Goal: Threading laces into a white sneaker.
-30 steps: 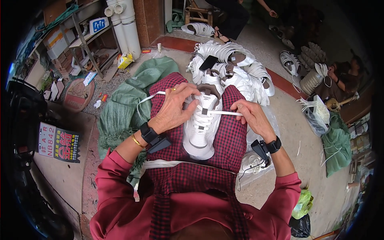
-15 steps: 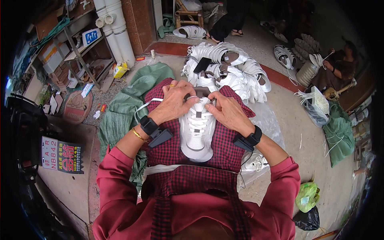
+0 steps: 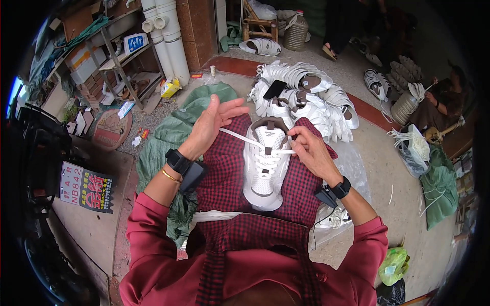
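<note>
On my lap, over a red-and-black checked apron (image 3: 227, 178), lies a white sneaker (image 3: 266, 176) with its toe toward me. Its brown-lined collar faces away. A flat white shoelace (image 3: 237, 135) stretches from the tongue to my left hand (image 3: 210, 125). The upper fingers of that hand are extended, while its lower fingers, where the lace meets the hand, are partly hidden. At the right edge of the eyelets my right hand (image 3: 310, 147) is closed, thumb against fingers, pinching the lace that crosses the tongue there.
Beyond my knees is a heap of white shoe uppers (image 3: 311, 97) with a black phone (image 3: 275, 89) on it. Green woven sacking (image 3: 158, 153) lies to the left, clear plastic sheeting (image 3: 352, 176) to the right. Another person (image 3: 446, 97) sits at the far right.
My left hand has moved up and left from the shoe, and the lace now stretches out to it. My right hand has shifted to the eyelets' right edge. The whole view has shifted slightly.
</note>
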Motion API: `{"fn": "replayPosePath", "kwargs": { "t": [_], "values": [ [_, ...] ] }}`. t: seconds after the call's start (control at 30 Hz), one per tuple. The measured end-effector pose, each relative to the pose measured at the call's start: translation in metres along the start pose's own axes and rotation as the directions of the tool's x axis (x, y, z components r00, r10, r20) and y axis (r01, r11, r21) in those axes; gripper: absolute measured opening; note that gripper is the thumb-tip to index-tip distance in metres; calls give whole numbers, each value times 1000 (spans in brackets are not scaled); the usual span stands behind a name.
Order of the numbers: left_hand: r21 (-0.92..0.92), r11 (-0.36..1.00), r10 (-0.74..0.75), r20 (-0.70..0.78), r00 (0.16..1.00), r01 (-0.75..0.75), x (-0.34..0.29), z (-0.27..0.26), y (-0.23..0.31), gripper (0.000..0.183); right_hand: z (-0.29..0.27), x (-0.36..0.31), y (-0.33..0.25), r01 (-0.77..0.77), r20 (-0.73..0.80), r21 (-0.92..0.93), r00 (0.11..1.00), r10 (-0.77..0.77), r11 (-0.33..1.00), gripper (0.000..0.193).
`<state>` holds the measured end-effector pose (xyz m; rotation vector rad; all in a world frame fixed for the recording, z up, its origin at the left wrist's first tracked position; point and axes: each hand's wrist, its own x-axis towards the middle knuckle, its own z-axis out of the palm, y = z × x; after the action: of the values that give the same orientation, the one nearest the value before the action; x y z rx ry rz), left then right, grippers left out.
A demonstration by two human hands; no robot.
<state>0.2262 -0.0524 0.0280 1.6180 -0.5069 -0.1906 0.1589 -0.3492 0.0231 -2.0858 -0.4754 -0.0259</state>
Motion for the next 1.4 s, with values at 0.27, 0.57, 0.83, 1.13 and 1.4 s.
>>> {"fn": "replayPosePath", "kwargs": {
  "t": [0.27, 0.57, 0.83, 1.13, 1.4],
  "values": [
    [-787, 613, -43, 51, 998, 66, 11, -37, -20, 82, 5, -3, 1, -21, -35, 31, 999, 22, 999, 24],
    [-338, 939, 67, 15, 998, -58, 15, -44, -32, 70, 9, -1, 6, -4, -47, 19, 999, 5, 1000, 26],
    [634, 717, 251, 155, 955, -291, -14, -9, -53, 59, 11, 0, 7, 33, -88, -26, 995, -35, 999, 27],
    [693, 650, 311, 132, 941, -312, -81, 11, -51, 58, 7, -3, 11, 31, -69, -49, 997, -35, 998, 30],
    [-746, 663, -39, 37, 999, 54, -53, -49, -29, 78, -8, 12, 18, -174, -11, 352, 982, 190, 919, 25]
  ]
}}
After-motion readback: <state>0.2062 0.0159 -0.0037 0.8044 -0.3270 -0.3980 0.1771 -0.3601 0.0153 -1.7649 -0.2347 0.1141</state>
